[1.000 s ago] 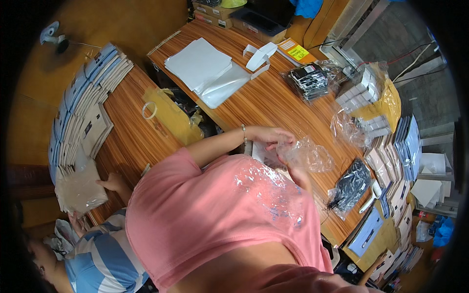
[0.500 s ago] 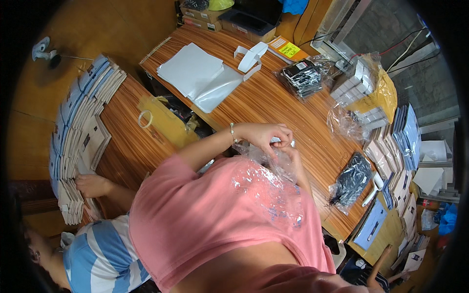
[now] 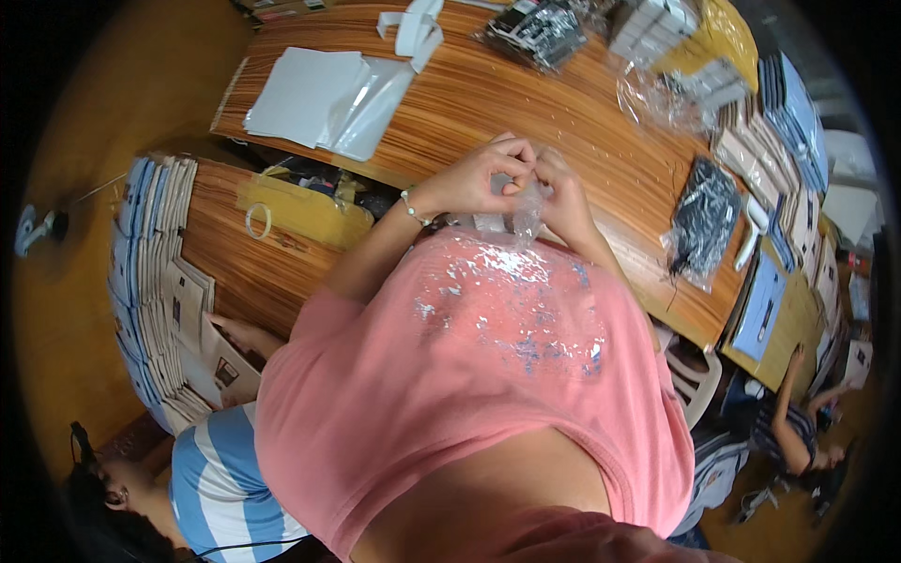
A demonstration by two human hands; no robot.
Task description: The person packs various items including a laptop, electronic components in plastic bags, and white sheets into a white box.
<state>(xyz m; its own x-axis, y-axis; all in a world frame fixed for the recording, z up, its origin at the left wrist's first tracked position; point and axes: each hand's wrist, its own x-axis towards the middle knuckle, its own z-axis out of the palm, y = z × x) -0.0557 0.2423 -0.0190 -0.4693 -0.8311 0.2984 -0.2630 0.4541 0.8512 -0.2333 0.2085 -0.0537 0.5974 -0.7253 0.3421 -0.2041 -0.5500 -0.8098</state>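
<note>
Both of my hands meet above the table's near edge, close in front of my pink shirt. My left hand [image 3: 476,178], with a beaded bracelet at its wrist, has its fingers curled in a pinch on a crumpled clear plastic bag [image 3: 527,218]. Against it, my right hand [image 3: 560,190] is closed on the same bag, its fingers bent toward the left ones. The bag hangs below my fingers. Whether anything is inside it is hidden by the hands and the crumpled film.
White sheets [image 3: 305,98] and a white strap [image 3: 413,33] lie at the far left. Toward the right are a bag of black items [image 3: 704,216], a white-handled tool [image 3: 751,232] and stacked packages [image 3: 793,113]. A co-worker in a striped shirt [image 3: 221,469] handles packages at left.
The view has shifted, so the table sits higher in it. My hands have come closer together, and the bag is bunched smaller between them. The co-worker's hand has moved along the left stacks.
</note>
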